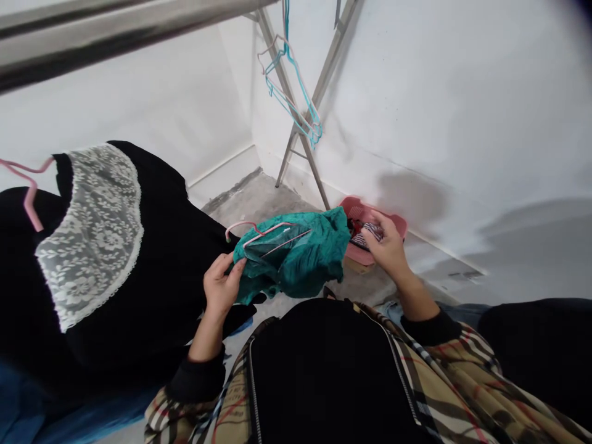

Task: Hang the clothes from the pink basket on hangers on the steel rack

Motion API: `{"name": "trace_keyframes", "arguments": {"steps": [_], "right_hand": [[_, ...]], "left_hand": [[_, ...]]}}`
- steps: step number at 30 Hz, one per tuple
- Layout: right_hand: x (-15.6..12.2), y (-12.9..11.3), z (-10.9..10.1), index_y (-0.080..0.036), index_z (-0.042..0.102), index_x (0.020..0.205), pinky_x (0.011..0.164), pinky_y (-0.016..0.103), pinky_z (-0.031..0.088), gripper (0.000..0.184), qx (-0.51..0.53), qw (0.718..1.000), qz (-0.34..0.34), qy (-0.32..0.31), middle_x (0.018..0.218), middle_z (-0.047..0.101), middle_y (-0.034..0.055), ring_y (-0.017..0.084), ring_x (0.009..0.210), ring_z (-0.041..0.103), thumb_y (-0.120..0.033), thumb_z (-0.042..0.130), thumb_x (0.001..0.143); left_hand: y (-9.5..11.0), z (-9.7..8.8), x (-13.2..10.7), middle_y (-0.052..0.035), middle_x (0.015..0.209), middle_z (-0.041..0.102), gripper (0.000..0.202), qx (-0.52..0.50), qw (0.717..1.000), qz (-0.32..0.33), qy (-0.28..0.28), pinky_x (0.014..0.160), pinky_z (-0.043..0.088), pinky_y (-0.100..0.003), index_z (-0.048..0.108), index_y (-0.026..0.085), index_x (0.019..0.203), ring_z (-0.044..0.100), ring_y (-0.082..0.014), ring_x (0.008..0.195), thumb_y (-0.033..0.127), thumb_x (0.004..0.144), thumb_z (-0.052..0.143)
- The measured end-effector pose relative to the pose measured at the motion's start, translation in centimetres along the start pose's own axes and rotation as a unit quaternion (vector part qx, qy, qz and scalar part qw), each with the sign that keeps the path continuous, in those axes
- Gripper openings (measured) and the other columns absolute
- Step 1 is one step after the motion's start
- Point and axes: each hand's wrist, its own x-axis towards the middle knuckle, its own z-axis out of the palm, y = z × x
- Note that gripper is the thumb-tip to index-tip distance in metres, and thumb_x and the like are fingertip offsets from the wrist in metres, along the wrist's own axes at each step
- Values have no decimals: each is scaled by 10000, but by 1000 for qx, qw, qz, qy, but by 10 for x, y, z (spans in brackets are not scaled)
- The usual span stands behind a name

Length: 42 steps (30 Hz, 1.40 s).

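Observation:
A green garment [309,262] hangs over a pink hanger [272,231], whose hook points to the left. My left hand [222,283] pinches the garment's left end between thumb and fingers. To the right of the fabric, my right hand [386,243] is open, with thumb and fingers apart and no contact with the garment visible. Behind that hand stands a pink basket [398,225] on the floor. Red and striped cloth [370,234] lies in the basket, partly covered by my right hand.
On the left, a black top with a white lace collar [99,228] hangs from another pink hanger [30,200]. A metal rail [115,34] crosses the upper left. Blue and pink hangers [296,92] dangle by the crossed rack legs [303,132]. White walls meet behind the rack.

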Motion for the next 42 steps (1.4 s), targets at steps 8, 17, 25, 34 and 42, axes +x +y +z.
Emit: {"name": "trace_keyframes", "arguments": {"steps": [8, 17, 25, 34, 42], "right_hand": [[17, -63, 12, -201, 664, 1204, 1017, 469, 410, 432, -160, 922, -274, -220, 1118, 707, 114, 302, 1117, 605, -506, 545, 922], [15, -52, 1, -210, 734, 1009, 838, 381, 541, 283, -53, 966, -181, -177, 993, 762, 85, 251, 915, 711, -411, 564, 907], [14, -42, -11, -246, 738, 942, 781, 367, 564, 204, -43, 966, -193, -165, 899, 758, 46, 223, 819, 707, -396, 614, 879], [15, -44, -24, -242, 736, 942, 779, 362, 571, 188, -22, 971, -170, -167, 901, 757, 33, 219, 805, 709, -380, 636, 865], [18, -72, -25, -232, 700, 902, 674, 295, 546, 236, 31, 983, -100, -152, 792, 702, 7, 183, 716, 658, -431, 573, 897]], "left_hand": [[17, 8, 20, -9, 666, 581, 208, -30, 990, 79, -108, 593, 447, -234, 750, 175, 894, 547, -126, 619, 341, 893, 625], [14, 7, 22, -85, 989, 750, 336, -50, 990, -9, -128, 831, 550, -343, 733, 200, 1067, 695, -224, 905, 418, 813, 716], [7, 11, 14, -66, 906, 744, 196, -83, 994, -61, -23, 835, 540, -343, 732, 189, 859, 687, -201, 882, 373, 854, 665], [8, 27, 10, -87, 1016, 702, 309, 57, 991, 108, -57, 901, 469, -357, 696, 220, 1143, 631, -210, 989, 407, 940, 557], [13, 32, 9, -10, 654, 582, 305, 150, 950, 237, -136, 563, 328, -254, 766, 308, 1032, 499, -131, 609, 427, 973, 491]]}}
